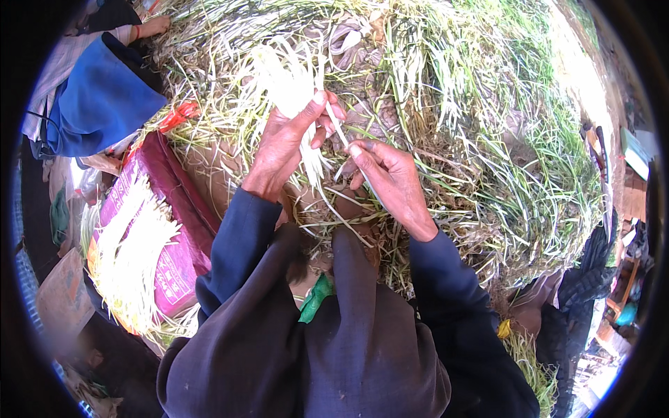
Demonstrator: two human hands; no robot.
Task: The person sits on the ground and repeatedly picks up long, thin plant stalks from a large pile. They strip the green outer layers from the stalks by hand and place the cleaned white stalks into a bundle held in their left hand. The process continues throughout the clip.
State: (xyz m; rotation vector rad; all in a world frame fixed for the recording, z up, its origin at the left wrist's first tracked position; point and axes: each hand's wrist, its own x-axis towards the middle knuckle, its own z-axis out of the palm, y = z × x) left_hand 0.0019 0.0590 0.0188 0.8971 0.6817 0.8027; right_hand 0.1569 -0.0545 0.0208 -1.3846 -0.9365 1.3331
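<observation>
My left hand (285, 138) is closed around a bunch of pale, long-stemmed greens (285, 73), with the light ends fanned out beyond the knuckles and thin tails hanging below the palm. Between the thumb and fingers of my right hand (389, 175) is a single white stalk (337, 123), which slants up towards the left fingertips. Both hands are above my knees, close together but apart. Beyond them lies a wide heap of loose green stalks (470, 104), brighter green on the right and mixed with dry brown strands.
At left, a purple printed sack (175, 266) bears a pile of whitish stalks (133, 245). A person's hand (154, 25) reaches into the heap at the upper left, beside blue cloth (107, 96). A green scrap (317, 298) shows between my knees. Dark cloth (580, 287) lies at right.
</observation>
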